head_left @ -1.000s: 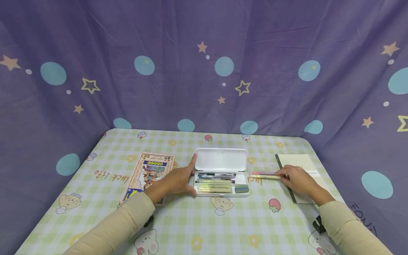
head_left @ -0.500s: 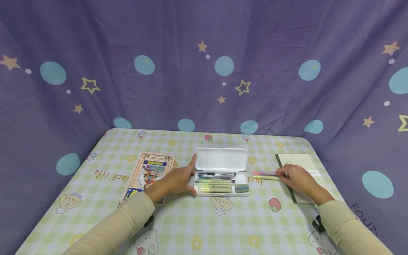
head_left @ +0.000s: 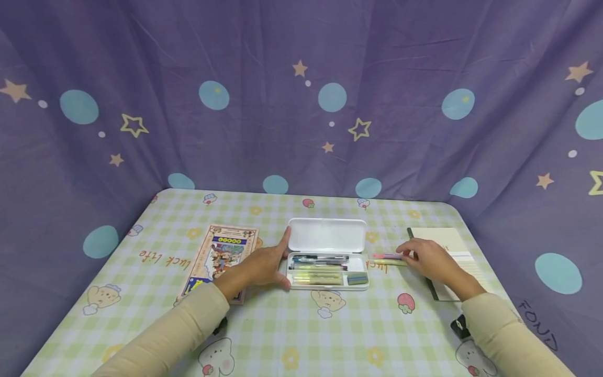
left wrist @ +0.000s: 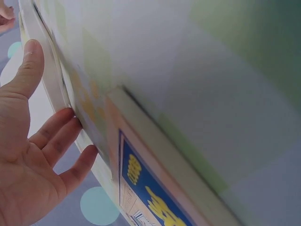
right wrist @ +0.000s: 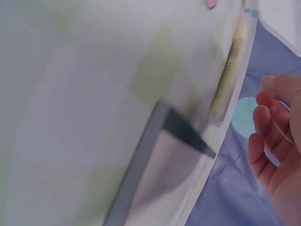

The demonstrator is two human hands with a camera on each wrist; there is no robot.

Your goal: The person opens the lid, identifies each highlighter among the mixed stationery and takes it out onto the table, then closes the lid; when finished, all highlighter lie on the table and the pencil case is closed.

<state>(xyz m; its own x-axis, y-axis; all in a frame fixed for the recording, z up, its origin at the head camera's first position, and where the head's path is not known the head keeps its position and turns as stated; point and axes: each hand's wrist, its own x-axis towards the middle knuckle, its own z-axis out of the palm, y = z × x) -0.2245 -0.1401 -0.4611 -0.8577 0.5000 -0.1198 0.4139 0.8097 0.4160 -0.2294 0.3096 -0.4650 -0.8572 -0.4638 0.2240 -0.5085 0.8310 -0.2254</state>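
Note:
A white pencil case (head_left: 327,235) lies with its lid back, several pens (head_left: 320,259) and a blue-grey block (head_left: 357,279) inside. My left hand (head_left: 264,266) rests at its left side, thumb and fingers spread; in the left wrist view the fingertips of that hand (left wrist: 33,155) touch the case's edge. Right of the case lie a pink-purple pen (head_left: 387,256) and a yellow pen (head_left: 390,262). Over their right ends is my right hand (head_left: 432,260). In the right wrist view this hand (right wrist: 282,136) has bent fingers holding nothing, apart from the yellow pen (right wrist: 227,80), which seems to lie in clear wrapping.
An illustrated book (head_left: 226,254) lies left of the case, partly under my left forearm. A notebook (head_left: 438,236) with a dark spine is at the right, partly covered by my right hand. Behind the checked table (head_left: 348,335) hangs a purple curtain (head_left: 264,131).
My right hand has shifted a little to the left over the pens, and its fingers have lifted. My left hand and the case have stayed in place.

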